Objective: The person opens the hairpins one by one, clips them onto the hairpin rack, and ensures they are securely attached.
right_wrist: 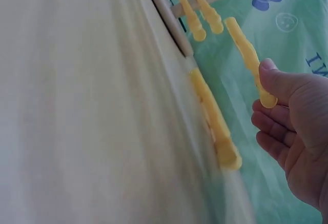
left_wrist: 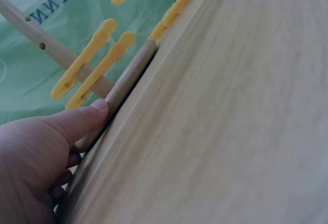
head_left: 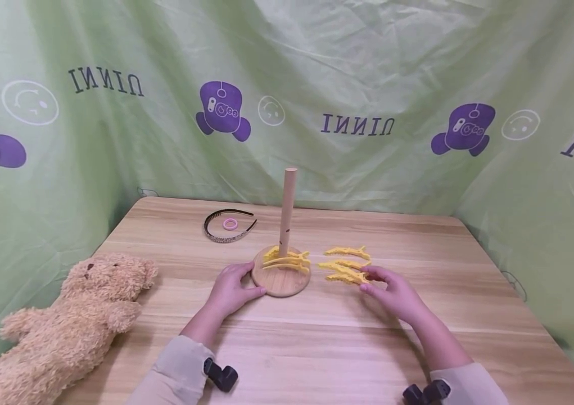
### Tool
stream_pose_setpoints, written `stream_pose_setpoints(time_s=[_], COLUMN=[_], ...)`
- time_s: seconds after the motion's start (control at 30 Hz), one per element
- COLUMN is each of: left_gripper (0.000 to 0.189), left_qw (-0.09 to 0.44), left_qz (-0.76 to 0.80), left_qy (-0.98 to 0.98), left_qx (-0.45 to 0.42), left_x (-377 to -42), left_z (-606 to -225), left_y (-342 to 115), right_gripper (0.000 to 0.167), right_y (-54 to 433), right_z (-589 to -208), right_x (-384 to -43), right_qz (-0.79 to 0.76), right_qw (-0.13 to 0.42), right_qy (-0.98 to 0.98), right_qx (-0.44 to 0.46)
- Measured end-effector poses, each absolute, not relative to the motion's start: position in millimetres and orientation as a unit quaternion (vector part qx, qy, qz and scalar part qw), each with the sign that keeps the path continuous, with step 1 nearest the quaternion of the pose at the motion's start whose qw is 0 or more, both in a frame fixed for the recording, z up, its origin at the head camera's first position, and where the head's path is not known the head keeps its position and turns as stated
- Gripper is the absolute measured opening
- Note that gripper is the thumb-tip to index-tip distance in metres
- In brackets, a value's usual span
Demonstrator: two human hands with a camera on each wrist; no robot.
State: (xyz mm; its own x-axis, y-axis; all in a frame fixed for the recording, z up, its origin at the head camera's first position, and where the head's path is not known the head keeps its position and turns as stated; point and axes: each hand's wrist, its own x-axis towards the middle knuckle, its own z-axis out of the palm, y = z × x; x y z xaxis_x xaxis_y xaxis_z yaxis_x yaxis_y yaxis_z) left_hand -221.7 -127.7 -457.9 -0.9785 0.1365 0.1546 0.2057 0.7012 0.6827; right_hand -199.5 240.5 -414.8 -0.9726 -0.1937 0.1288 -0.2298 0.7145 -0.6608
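A wooden stand has an upright post (head_left: 288,208) on a round base (head_left: 287,288). My left hand (head_left: 233,288) grips the near left edge of this base; in the left wrist view its thumb (left_wrist: 87,117) lies along the rim. Two yellow alligator hair clips (left_wrist: 92,57) sit low on the post, one above the other. To the right of the stand, my right hand (head_left: 393,292) pinches another yellow hair clip (right_wrist: 249,60) by one end, raised off the table. Further yellow clips (head_left: 346,251) lie on the table around and behind that hand's fingertips.
A dark headband (head_left: 221,240) lies behind the stand to the left, with a pink ring (head_left: 230,224) inside its curve. A fluffy tan teddy bear (head_left: 84,315) lies along the left side of the wood-grain table (head_left: 307,360). Green printed cloth (head_left: 287,56) hangs behind and at both sides.
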Motion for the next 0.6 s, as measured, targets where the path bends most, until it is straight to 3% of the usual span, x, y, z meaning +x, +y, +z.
stream_pose_setpoints(time_s=[0.23, 0.6], left_gripper=[0.074, 0.074], left_qw=[0.050, 0.054], left_qz=[-0.373, -0.372], left_qy=[-0.922, -0.922], left_qx=[-0.092, -0.095], left_x=[-222, -222], left_z=[-458, -459], left_y=[-127, -128], right_gripper=[0.041, 0.033], right_y=[221, 183], right_z=[-397, -386], right_x=[-217, -242], right_qz=[0.333, 0.311], right_qw=[0.052, 0.044], right_qy=[-0.932, -0.940], right_qx=[0.131, 0.130])
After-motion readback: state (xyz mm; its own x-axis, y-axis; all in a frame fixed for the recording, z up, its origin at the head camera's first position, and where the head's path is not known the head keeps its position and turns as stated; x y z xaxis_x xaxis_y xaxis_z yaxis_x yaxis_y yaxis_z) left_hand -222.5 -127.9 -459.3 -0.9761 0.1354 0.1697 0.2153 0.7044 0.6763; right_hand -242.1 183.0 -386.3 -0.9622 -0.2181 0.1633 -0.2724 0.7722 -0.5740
